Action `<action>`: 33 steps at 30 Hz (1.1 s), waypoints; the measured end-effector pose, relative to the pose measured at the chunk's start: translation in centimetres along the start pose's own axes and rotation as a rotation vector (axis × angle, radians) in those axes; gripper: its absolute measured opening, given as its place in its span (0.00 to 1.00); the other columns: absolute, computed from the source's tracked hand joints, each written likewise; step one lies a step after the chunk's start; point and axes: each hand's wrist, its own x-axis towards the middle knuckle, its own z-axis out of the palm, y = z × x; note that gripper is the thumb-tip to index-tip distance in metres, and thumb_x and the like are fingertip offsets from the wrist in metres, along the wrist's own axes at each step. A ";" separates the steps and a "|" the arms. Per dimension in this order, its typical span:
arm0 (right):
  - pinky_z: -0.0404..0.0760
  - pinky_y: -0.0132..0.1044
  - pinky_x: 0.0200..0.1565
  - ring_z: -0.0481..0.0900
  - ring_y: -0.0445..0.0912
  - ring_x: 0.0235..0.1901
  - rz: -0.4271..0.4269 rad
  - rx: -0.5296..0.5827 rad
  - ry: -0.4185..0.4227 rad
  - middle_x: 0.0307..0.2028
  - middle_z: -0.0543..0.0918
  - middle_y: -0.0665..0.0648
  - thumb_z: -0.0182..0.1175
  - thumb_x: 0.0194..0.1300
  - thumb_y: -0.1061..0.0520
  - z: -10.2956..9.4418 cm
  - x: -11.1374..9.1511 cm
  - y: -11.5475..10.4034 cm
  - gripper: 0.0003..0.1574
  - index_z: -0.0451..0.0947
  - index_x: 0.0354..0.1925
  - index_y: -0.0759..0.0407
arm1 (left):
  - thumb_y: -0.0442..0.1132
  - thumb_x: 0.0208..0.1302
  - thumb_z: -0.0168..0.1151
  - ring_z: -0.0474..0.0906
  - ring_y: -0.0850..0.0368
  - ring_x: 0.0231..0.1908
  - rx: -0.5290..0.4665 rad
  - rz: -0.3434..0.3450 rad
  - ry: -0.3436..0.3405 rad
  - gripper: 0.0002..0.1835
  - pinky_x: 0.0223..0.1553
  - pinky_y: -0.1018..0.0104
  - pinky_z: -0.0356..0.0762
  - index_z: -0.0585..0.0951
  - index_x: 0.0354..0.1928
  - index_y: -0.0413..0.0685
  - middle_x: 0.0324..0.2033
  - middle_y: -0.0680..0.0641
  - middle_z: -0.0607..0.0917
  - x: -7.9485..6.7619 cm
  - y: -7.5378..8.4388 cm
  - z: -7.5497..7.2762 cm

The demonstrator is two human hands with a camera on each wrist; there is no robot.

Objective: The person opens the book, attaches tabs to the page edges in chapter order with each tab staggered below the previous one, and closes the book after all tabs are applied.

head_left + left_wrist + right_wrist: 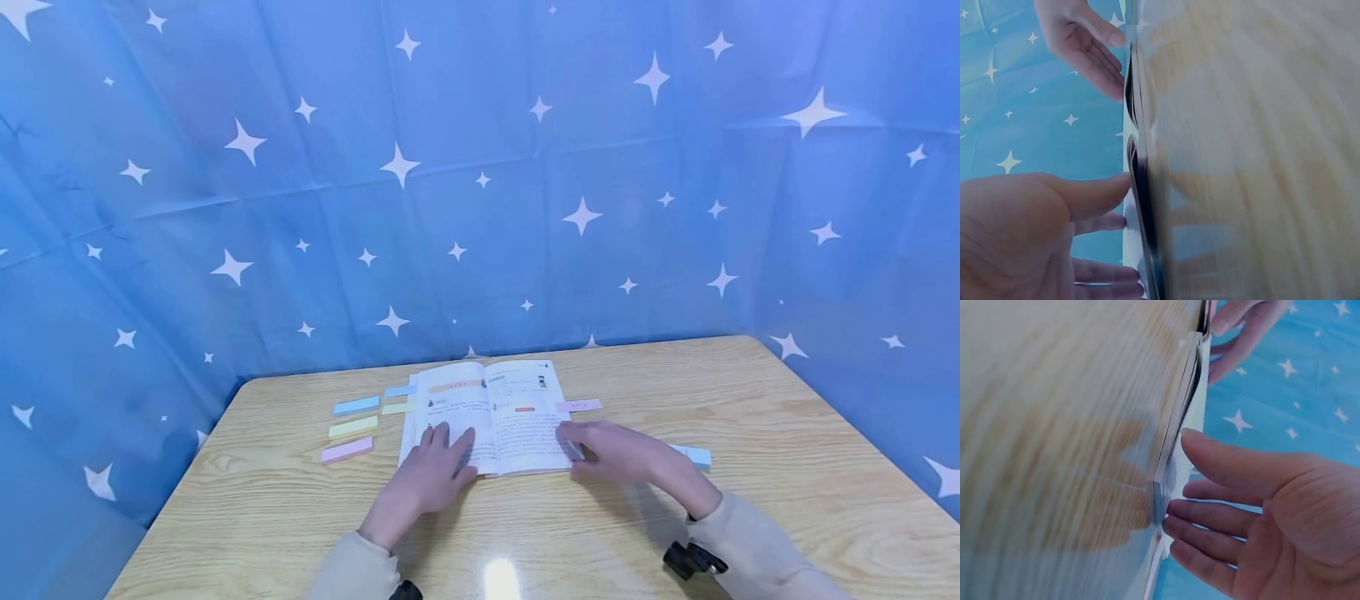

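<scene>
An open book (pixel 528 442) lies on the wooden table, printed pages facing up. My left hand (pixel 427 475) rests on the lower part of its left page, fingers spread. At the right page's lower outer edge, my right hand (pixel 626 450) touches the book. The right wrist view shows that hand's extended fingers (pixel 1222 519) against the book's side, with the thumb by the page. Blue (pixel 400 390) and yellow (pixel 397 408) sticky tabs stick out from the left side. A pink sticky tab (pixel 579 406) with writing sticks out on the right.
Left of the book, blue (pixel 356 406), yellow (pixel 352 427) and pink (pixel 347 450) sticky note pads lie in a column. A light blue strip (pixel 696 457) lies partly behind the right wrist. A blue star-patterned curtain (pixel 480 217) hangs behind the table (pixel 255 500).
</scene>
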 end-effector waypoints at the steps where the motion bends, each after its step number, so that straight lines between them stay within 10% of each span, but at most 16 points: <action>1: 0.65 0.32 0.27 0.61 0.38 0.22 0.011 -0.006 -0.004 0.30 0.73 0.56 0.65 0.69 0.61 0.0 0.0 0.0 0.13 0.68 0.38 0.58 | 0.48 0.77 0.55 0.58 0.28 0.70 -0.004 -0.009 -0.008 0.30 0.64 0.37 0.66 0.67 0.74 0.43 0.70 0.27 0.62 -0.2 -0.2 -0.1; 5: 0.80 0.44 0.44 0.81 0.55 0.45 0.093 -0.047 -0.028 0.59 0.76 0.74 0.65 0.70 0.58 0.0 0.1 -0.2 0.25 0.72 0.57 0.72 | 0.49 0.76 0.56 0.57 0.28 0.70 -0.016 -0.036 -0.042 0.31 0.66 0.37 0.63 0.66 0.74 0.42 0.71 0.25 0.60 -0.8 -0.9 -0.4; 8: 0.74 0.56 0.59 0.64 0.68 0.68 0.138 -0.064 -0.046 0.69 0.64 0.77 0.65 0.70 0.57 0.1 0.3 -0.3 0.34 0.68 0.65 0.75 | 0.49 0.76 0.56 0.55 0.27 0.71 -0.036 -0.043 -0.066 0.32 0.67 0.37 0.62 0.65 0.75 0.41 0.71 0.24 0.58 -1.1 -1.3 -0.7; 14: 0.75 0.55 0.53 0.61 0.69 0.70 0.130 -0.074 -0.033 0.67 0.67 0.77 0.67 0.68 0.58 0.4 0.7 -0.1 0.15 0.73 0.47 0.62 | 0.50 0.76 0.56 0.55 0.27 0.71 -0.021 -0.036 -0.084 0.34 0.66 0.37 0.63 0.64 0.75 0.40 0.71 0.24 0.57 -1.1 -1.3 -0.8; 17: 0.71 0.59 0.61 0.61 0.69 0.70 0.163 -0.076 -0.011 0.68 0.66 0.77 0.68 0.68 0.56 0.5 0.8 -0.1 0.28 0.73 0.58 0.72 | 0.50 0.76 0.56 0.56 0.28 0.71 -0.006 -0.038 -0.087 0.34 0.66 0.37 0.64 0.64 0.75 0.40 0.71 0.23 0.57 -1.1 -1.3 -0.8; 25: 0.80 0.50 0.45 0.79 0.60 0.55 0.234 -0.225 0.088 0.64 0.74 0.72 0.74 0.61 0.50 0.8 1.0 -0.7 0.47 0.68 0.67 0.75 | 0.50 0.75 0.57 0.56 0.28 0.71 0.001 -0.040 -0.092 0.35 0.65 0.38 0.65 0.63 0.75 0.40 0.71 0.24 0.57 -0.9 -1.3 -0.6; 33: 0.65 0.33 0.22 0.64 0.38 0.20 0.222 -0.171 0.162 0.26 0.74 0.50 0.75 0.59 0.49 0.2 0.8 -1.0 0.21 0.75 0.38 0.58 | 0.50 0.75 0.58 0.56 0.28 0.71 0.005 -0.037 -0.096 0.35 0.65 0.38 0.65 0.63 0.75 0.40 0.71 0.24 0.58 -1.0 -1.3 -0.8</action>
